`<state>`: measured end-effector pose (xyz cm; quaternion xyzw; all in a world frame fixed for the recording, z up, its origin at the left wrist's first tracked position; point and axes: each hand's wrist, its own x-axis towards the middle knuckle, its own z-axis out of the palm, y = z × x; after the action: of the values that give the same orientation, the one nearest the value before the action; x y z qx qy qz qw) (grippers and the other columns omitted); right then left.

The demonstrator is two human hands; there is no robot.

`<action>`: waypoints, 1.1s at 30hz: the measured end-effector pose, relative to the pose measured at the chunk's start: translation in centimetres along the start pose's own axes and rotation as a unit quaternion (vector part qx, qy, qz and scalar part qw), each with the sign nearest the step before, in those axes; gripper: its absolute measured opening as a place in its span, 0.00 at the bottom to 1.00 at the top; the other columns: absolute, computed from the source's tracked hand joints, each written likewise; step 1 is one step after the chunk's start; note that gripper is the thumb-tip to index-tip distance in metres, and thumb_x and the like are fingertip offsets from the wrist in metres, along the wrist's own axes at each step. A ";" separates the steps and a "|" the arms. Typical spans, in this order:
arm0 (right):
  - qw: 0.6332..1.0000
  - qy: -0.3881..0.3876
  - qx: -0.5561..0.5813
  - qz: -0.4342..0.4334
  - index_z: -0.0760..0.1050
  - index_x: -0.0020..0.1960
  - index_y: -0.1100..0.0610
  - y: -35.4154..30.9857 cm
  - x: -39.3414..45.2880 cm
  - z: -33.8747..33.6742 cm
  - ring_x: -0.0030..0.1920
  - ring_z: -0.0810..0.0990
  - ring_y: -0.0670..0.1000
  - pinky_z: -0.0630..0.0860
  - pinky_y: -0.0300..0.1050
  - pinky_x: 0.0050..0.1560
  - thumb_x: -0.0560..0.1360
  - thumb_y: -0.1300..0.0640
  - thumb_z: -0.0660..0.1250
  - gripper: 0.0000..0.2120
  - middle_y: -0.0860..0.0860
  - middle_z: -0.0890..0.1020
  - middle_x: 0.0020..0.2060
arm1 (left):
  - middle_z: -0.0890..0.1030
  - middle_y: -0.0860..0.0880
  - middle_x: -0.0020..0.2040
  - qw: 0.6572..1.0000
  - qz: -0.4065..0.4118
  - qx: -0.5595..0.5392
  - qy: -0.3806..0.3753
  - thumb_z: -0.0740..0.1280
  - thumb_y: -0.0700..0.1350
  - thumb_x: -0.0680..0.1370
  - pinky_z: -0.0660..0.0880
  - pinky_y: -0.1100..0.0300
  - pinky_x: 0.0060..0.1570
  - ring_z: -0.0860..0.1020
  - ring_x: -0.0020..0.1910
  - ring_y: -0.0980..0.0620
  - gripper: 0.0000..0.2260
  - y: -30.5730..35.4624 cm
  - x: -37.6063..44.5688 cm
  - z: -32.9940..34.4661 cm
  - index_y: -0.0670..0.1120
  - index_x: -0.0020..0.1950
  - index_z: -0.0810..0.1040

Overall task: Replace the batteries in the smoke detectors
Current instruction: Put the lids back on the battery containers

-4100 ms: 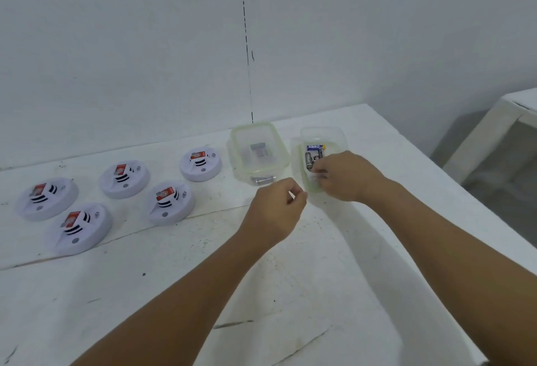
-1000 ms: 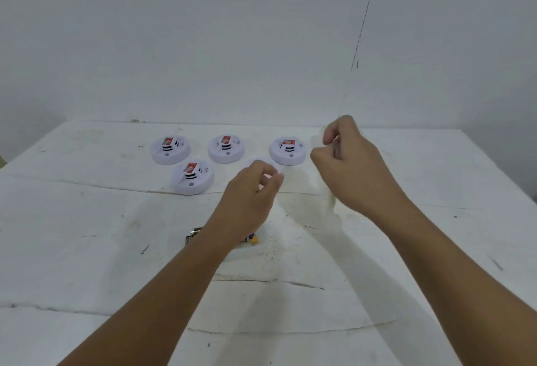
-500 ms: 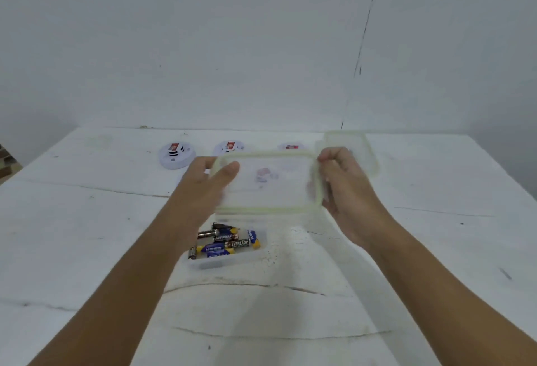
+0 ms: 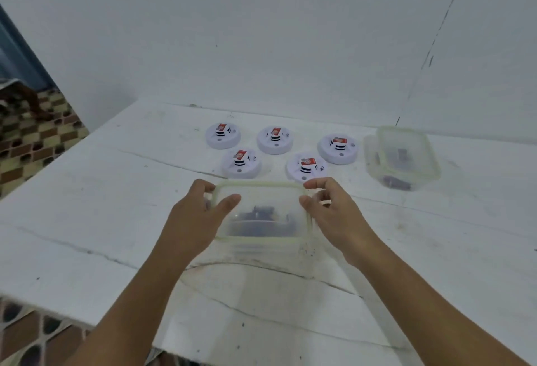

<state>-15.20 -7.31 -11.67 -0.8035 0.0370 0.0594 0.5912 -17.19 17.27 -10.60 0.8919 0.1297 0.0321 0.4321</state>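
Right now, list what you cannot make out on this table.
- Head view: batteries in the near box, blurred dark shapes behind the cloudy lid; count and type unreadable.
- Contents of the far box, dim through its lid.
- Red labels on the smoke detectors, too small to read.

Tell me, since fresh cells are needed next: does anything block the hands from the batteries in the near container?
Yes. The lid, held by the left hand and right hand, covers the near container over the batteries.
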 end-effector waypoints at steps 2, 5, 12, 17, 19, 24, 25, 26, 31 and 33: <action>1.000 -0.002 0.002 0.002 0.76 0.61 0.44 0.4 0.2 0.0 0.46 0.78 0.47 0.73 0.39 0.43 0.82 0.51 0.69 0.08 0.49 0.79 0.49 | 0.76 0.50 0.45 1.000 0.000 0.005 0.006 0.70 0.63 0.77 0.70 0.59 0.40 0.76 0.43 0.54 0.20 -0.5 0.2 0.3 0.52 0.60 0.72; 0.999 -0.004 0.031 0.023 0.78 0.58 0.43 0.9 0.3 0.0 0.47 0.80 0.50 0.78 0.46 0.49 0.81 0.51 0.69 0.06 0.50 0.81 0.50 | 0.75 0.50 0.50 1.000 0.010 0.022 0.017 0.70 0.65 0.75 0.68 0.64 0.41 0.75 0.46 0.58 0.21 -1.1 0.4 0.9 0.53 0.60 0.73; 0.988 -0.040 0.140 0.057 0.80 0.60 0.51 1.6 0.7 0.5 0.50 0.83 0.54 0.81 0.57 0.58 0.82 0.58 0.67 0.08 0.63 0.81 0.60 | 0.75 0.58 0.50 0.999 -0.007 -0.035 0.024 0.70 0.64 0.76 0.71 0.62 0.41 0.76 0.48 0.58 0.22 -1.2 0.3 1.7 0.54 0.63 0.74; 0.983 -0.027 0.169 0.060 0.78 0.63 0.50 2.5 0.3 1.0 0.57 0.85 0.58 0.82 0.57 0.60 0.83 0.55 0.67 0.09 0.60 0.83 0.58 | 0.78 0.53 0.51 0.995 -0.034 -0.069 0.058 0.70 0.64 0.76 0.71 0.58 0.46 0.78 0.51 0.51 0.24 -2.3 0.0 2.1 0.53 0.67 0.75; 0.984 -0.002 0.168 0.058 0.78 0.61 0.48 2.9 0.0 1.4 0.57 0.85 0.59 0.82 0.59 0.61 0.82 0.50 0.68 0.09 0.59 0.84 0.57 | 0.80 0.52 0.52 0.992 -0.046 -0.086 0.080 0.71 0.65 0.75 0.72 0.59 0.43 0.80 0.50 0.52 0.24 -2.6 -0.2 2.3 0.53 0.65 0.75; 0.979 0.045 0.186 0.068 0.77 0.56 0.55 3.6 -0.4 1.9 0.54 0.84 0.61 0.81 0.65 0.61 0.79 0.44 0.72 0.15 0.62 0.82 0.56 | 0.77 0.53 0.54 0.987 -0.014 -0.055 0.153 0.74 0.64 0.73 0.70 0.61 0.45 0.77 0.51 0.52 0.22 -2.5 -0.6 2.7 0.51 0.58 0.76; 0.980 0.050 0.183 0.067 0.77 0.54 0.56 3.7 -0.5 2.0 0.51 0.84 0.59 0.80 0.66 0.60 0.78 0.42 0.73 0.17 0.62 0.82 0.53 | 0.78 0.53 0.52 0.986 -0.005 -0.042 0.163 0.74 0.64 0.74 0.70 0.63 0.43 0.77 0.49 0.55 0.20 -2.3 -0.9 2.7 0.51 0.56 0.77; 0.981 0.054 0.173 0.065 0.76 0.53 0.57 3.6 -0.6 2.0 0.48 0.83 0.57 0.80 0.68 0.59 0.77 0.40 0.73 0.20 0.60 0.82 0.49 | 0.80 0.55 0.50 0.985 0.000 -0.039 0.167 0.73 0.64 0.74 0.69 0.65 0.43 0.78 0.48 0.57 0.19 -2.3 -1.1 2.7 0.51 0.54 0.79; 0.994 0.055 0.082 0.051 0.75 0.47 0.56 2.8 -1.3 1.9 0.43 0.84 0.57 0.82 0.62 0.53 0.74 0.32 0.68 0.26 0.57 0.83 0.43 | 0.83 0.60 0.42 0.988 -0.007 -0.044 0.149 0.73 0.63 0.75 0.68 0.71 0.41 0.80 0.43 0.64 0.15 -1.9 -1.4 2.5 0.53 0.49 0.84; 0.998 0.045 -0.020 0.028 0.73 0.45 0.56 2.5 -1.5 1.6 0.39 0.78 0.51 0.77 0.49 0.42 0.81 0.37 0.63 0.22 0.51 0.80 0.38 | 0.84 0.60 0.41 0.988 -0.023 -0.066 0.139 0.74 0.63 0.74 0.68 0.70 0.40 0.80 0.42 0.66 0.14 -2.0 -1.0 2.3 0.53 0.48 0.85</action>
<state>-17.09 -6.52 -14.26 -0.8156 0.0849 0.0410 0.5710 -18.21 16.44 -13.53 0.8452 0.2064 0.1546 0.4681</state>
